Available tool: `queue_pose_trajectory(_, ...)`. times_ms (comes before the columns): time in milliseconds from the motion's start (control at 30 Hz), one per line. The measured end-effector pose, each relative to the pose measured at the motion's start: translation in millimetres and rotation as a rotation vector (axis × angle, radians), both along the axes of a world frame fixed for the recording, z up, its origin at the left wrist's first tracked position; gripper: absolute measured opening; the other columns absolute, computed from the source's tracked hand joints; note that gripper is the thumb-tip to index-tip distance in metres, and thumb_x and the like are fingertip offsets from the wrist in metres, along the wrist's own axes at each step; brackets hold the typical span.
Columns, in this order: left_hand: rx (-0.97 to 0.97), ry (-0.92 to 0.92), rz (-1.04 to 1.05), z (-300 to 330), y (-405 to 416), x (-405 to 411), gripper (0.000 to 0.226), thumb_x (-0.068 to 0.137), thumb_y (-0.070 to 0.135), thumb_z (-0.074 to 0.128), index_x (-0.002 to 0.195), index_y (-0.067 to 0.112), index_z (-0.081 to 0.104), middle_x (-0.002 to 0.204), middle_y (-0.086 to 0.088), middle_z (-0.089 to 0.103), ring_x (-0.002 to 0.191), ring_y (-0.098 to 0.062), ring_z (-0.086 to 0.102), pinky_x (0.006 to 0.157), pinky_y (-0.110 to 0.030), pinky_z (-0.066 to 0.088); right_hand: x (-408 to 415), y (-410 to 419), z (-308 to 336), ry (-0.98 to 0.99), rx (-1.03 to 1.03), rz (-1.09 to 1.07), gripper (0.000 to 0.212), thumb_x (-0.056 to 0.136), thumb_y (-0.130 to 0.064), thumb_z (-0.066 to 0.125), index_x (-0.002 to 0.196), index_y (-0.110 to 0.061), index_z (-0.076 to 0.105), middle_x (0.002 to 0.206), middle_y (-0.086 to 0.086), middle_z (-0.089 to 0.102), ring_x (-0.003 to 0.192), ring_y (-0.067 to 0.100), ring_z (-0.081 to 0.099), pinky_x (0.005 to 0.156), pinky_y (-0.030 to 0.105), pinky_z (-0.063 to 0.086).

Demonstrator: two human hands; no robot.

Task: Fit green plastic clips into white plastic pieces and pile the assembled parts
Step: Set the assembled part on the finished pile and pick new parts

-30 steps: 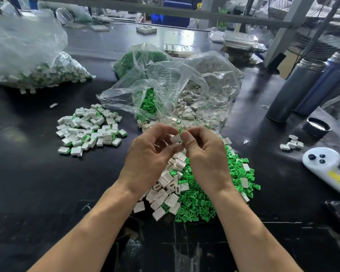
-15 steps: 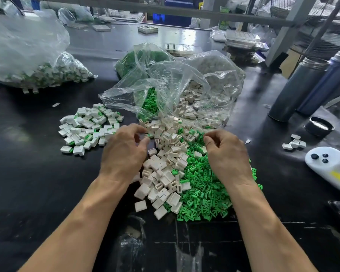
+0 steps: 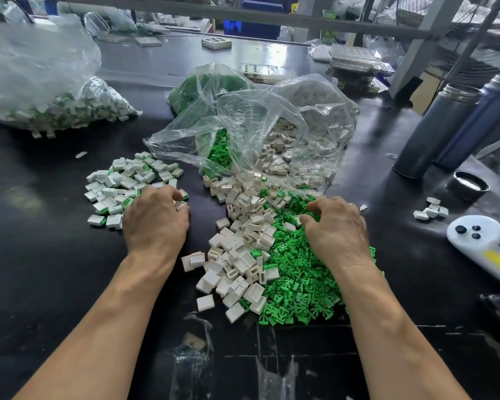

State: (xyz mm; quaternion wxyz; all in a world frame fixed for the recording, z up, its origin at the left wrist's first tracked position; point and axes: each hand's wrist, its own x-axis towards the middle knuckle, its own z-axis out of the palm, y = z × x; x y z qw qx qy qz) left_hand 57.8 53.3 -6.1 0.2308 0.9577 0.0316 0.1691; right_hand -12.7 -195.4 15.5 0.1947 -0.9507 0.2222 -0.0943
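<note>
- Since a moment ago, both hands have parted from the middle: the left hand (image 3: 155,223) has swung out to the near edge of the pile of assembled parts (image 3: 127,186), and the right hand (image 3: 337,226) has dropped onto the heap of green clips (image 3: 298,272).
- Left fingers curl down over the pile's right edge; whether they pinch a part I cannot tell.
- Right fingers are bent, tips among the clips; what they hold, if anything, is hidden.
- Loose white pieces (image 3: 240,243) lie between the hands, touching the green heap on its left side.
- Behind them a clear plastic bag (image 3: 251,131) spills more of both onto the black table (image 3: 41,269).
- Two dark flasks (image 3: 436,128) stand far right, near a white controller (image 3: 476,235).
</note>
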Motion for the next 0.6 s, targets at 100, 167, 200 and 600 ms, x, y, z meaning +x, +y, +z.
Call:
queue_pose_trajectory(100, 0.006, 0.023, 0.006, 1.2, 0.8, 0.3, 0.028, 0.092, 0.023, 0.073, 0.119, 0.018, 0.072, 0.118, -0.016, 0.061, 0.106, -0.039, 0.062, 0.094, -0.049, 0.049, 0.1, 1.6, -1.6, -0.015, -0.01, 0.011, 0.029, 0.099, -0.038, 0.067, 0.125, -0.026, 0.071, 0.129, 0.005, 0.064, 0.124, 0.03, 0.05, 0.107, 0.042, 0.039)
queue_pose_trajectory(167, 0.007, 0.008, -0.001, 3.1, -0.5, -0.4, 0.028, 0.091, 0.022, 0.074, 0.119, 0.017, 0.071, 0.118, -0.016, 0.061, 0.106, -0.039, 0.062, 0.096, -0.049, 0.048, 0.5, 2.5, -2.5, -0.021, -0.011, 0.013, 0.027, 0.1, -0.038, 0.067, 0.123, -0.027, 0.072, 0.126, 0.006, 0.064, 0.123, 0.03, 0.05, 0.106, 0.043, 0.039)
queue_pose_trajectory(200, 0.003, -0.013, -0.02, 4.3, -2.1, -1.5, 0.026, 0.091, 0.021, 0.074, 0.117, 0.017, 0.072, 0.117, -0.015, 0.063, 0.106, -0.037, 0.063, 0.097, -0.048, 0.048, 0.8, 2.9, -2.6, -0.023, -0.015, 0.015, 0.025, 0.1, -0.038, 0.066, 0.122, -0.027, 0.072, 0.125, 0.006, 0.064, 0.123, 0.03, 0.05, 0.106, 0.043, 0.039)
queue_pose_trajectory(600, -0.242, 0.321, -0.336, 9.2, -27.8, -22.0, 0.009, 0.09, 0.038, 0.077, 0.099, 0.037, 0.076, 0.093, 0.023, 0.066, 0.081, 0.007, 0.061, 0.073, -0.018, 0.046, 6.1, 12.2, -3.7, -0.055, -0.027, 0.02, 0.015, 0.095, -0.041, 0.073, 0.106, -0.032, 0.079, 0.116, 0.002, 0.065, 0.115, 0.026, 0.053, 0.1, 0.039, 0.041)
